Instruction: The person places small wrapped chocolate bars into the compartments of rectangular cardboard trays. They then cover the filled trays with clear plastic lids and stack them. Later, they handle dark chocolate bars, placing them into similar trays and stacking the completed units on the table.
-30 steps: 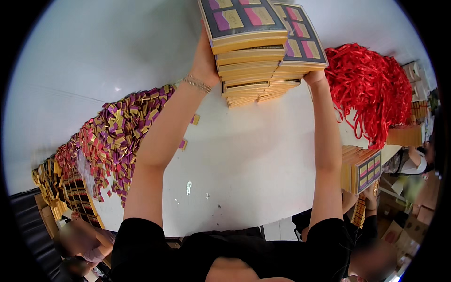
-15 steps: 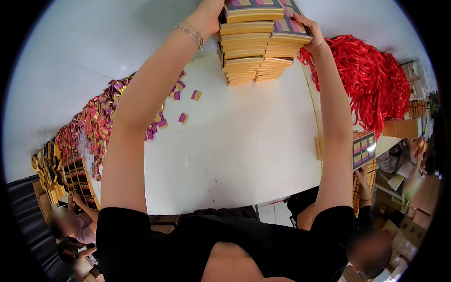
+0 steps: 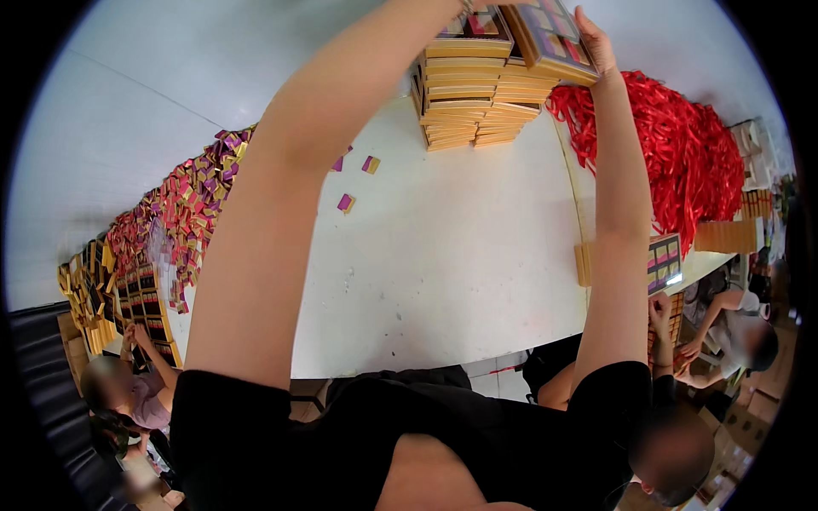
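Note:
Tall stack of shallow gold-edged boxes (image 3: pixel 464 102) stands at the far part of the white table (image 3: pixel 443 272), with clear lids over dark trays of pink, purple and gold pieces. My right hand (image 3: pixel 596 43) grips the side of a tilted top box (image 3: pixel 554 43) on the stack's right. My left hand (image 3: pixel 477 5) reaches the top edge of the view by the left top boxes; its fingers are mostly out of frame, so what they hold is unclear.
Heaped foil-wrapped pieces (image 3: pixel 196 179) lie left, black-and-gold boxes (image 3: pixel 145 315) near them. A red ribbon pile (image 3: pixel 682 153) and more boxes (image 3: pixel 663 260) are right. Co-workers sit at lower left (image 3: pixel 149 400), lower right (image 3: pixel 669 460) and far right (image 3: pixel 733 324).
Both hands have moved farther up and rightward. The right top box now tilts in my right hand. The right co-worker's box area shifted slightly, and the far-right co-worker leans into clearer view.

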`<act>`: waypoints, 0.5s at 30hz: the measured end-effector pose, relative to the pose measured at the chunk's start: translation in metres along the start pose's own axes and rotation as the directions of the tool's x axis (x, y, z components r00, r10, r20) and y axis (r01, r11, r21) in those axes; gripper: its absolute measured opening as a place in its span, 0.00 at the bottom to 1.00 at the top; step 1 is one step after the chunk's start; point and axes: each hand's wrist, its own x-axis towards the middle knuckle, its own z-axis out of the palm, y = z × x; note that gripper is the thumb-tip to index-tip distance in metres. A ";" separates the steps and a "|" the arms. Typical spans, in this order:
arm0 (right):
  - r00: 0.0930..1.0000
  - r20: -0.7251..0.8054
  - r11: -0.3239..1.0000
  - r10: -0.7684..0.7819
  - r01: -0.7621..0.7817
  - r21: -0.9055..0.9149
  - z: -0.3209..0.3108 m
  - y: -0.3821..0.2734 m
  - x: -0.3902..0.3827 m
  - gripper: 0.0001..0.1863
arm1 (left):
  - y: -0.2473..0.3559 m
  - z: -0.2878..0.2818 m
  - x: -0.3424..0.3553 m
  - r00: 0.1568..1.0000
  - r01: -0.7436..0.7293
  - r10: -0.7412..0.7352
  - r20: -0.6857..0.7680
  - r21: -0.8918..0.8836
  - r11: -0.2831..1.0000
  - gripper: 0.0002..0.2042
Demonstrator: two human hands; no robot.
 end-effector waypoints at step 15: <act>0.990 -0.102 0.985 0.095 -0.109 -0.134 -0.102 0.031 0.011 0.25 | -0.203 0.001 -0.082 0.578 0.201 -0.816 -0.024 -0.965 0.171 0.45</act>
